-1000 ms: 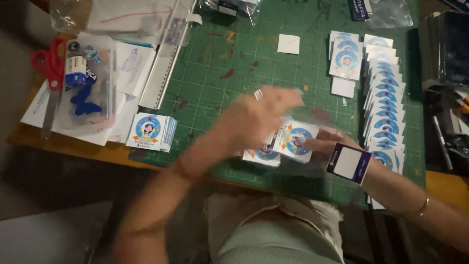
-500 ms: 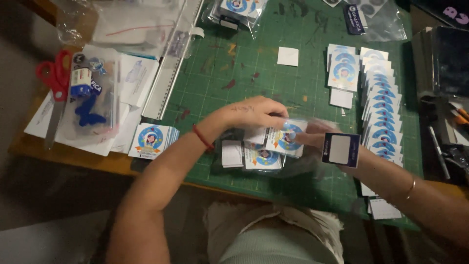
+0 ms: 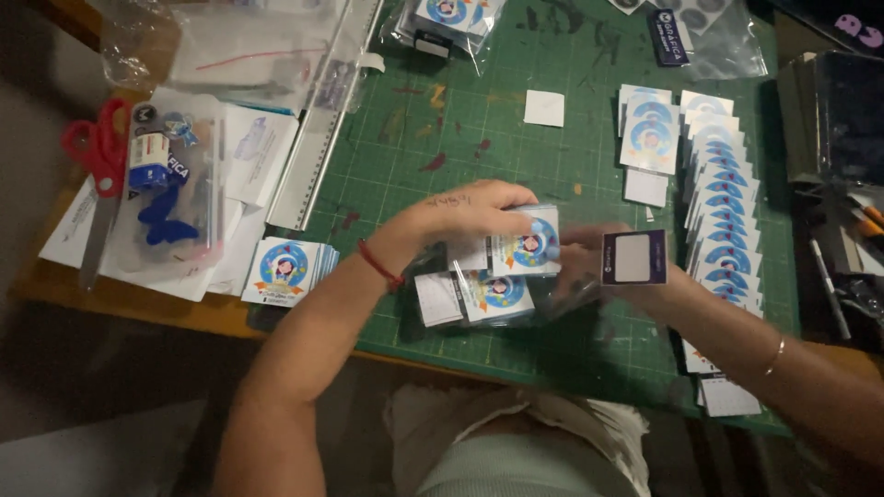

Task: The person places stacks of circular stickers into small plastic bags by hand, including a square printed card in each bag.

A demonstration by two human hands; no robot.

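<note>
While the left hand (image 3: 465, 213) pinches a round-printed sticker card (image 3: 527, 245), the right hand (image 3: 589, 262) grips a purple-framed card (image 3: 633, 257), fingers closed.

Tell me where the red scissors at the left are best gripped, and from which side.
Probably by the red handle loops of the scissors, coming from above: they lie flat on the papers, loops toward the far edge, blades pointing toward the person.
</note>
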